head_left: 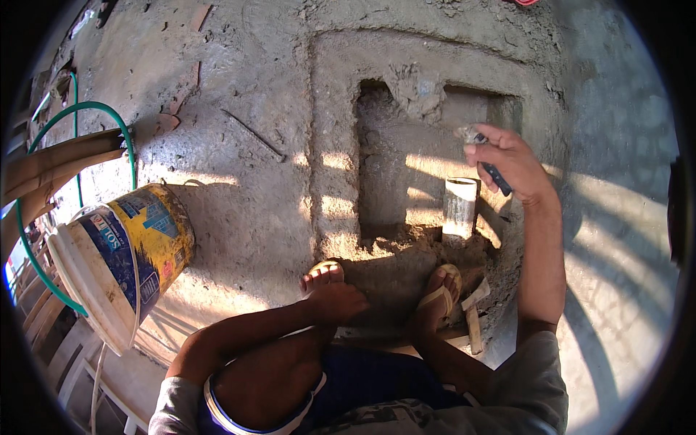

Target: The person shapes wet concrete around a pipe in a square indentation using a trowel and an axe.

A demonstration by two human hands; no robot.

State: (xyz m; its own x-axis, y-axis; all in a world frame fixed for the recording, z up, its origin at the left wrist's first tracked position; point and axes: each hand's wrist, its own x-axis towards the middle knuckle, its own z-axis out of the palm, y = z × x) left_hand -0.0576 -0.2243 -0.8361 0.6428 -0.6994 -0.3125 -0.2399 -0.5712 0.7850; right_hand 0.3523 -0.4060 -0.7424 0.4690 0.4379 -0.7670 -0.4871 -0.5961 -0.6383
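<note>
Over the wet cement floor, by the recess's far right corner, the right hand is closed around a dark-handled brush, just above an upright pipe stub. Nearer, the left hand rests empty, loosely curled, on the left foot. At the floor's left edge lies a tipped bucket.

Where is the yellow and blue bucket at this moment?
In the head view the bucket sits at the left on the rough cement floor, beside the green hose, left of the person's left hand.
</note>
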